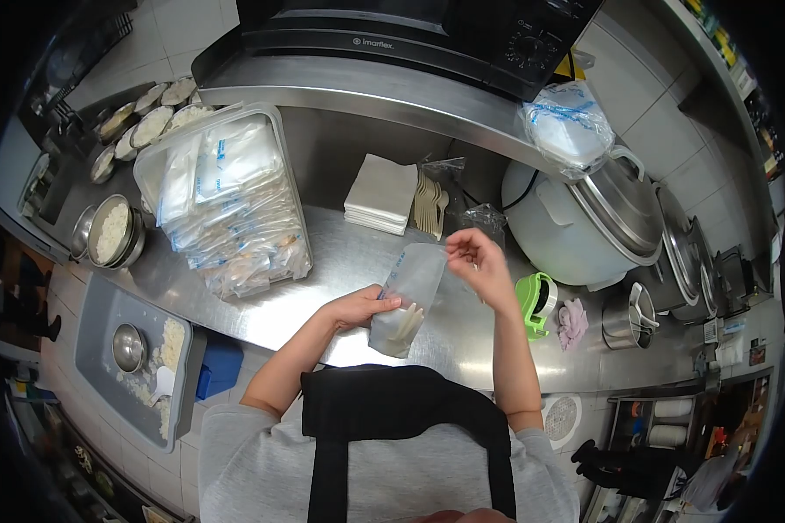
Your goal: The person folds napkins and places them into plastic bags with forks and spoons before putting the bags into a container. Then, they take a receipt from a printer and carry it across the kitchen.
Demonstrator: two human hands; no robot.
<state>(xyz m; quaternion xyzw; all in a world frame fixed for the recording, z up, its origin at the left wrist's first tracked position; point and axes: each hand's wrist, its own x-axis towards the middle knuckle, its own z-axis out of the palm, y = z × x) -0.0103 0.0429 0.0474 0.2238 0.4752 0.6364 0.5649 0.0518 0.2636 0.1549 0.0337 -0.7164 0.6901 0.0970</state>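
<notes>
My left hand (364, 308) is closed on the side of a clear plastic bag (417, 277), thumb on top. Pale wooden cutlery (405, 323) lies inside the bag's lower end. At the bag's upper right corner, my right hand (480, 268) has its fingers curled in; what is between the fingertips is too small to make out. Behind the bag sit a stack of white napkins (381, 193) and a bunch of wooden spoons or forks (429, 207) partly in clear plastic.
A plastic bin (281, 148) heaped with filled bags stands left. Right are a large rice cooker (549, 227), a green tape dispenser (533, 305), a pink cloth (572, 323) and a metal container (624, 324). A shelf (366, 94) overhangs the back. A grey tub (105, 349) sits lower left.
</notes>
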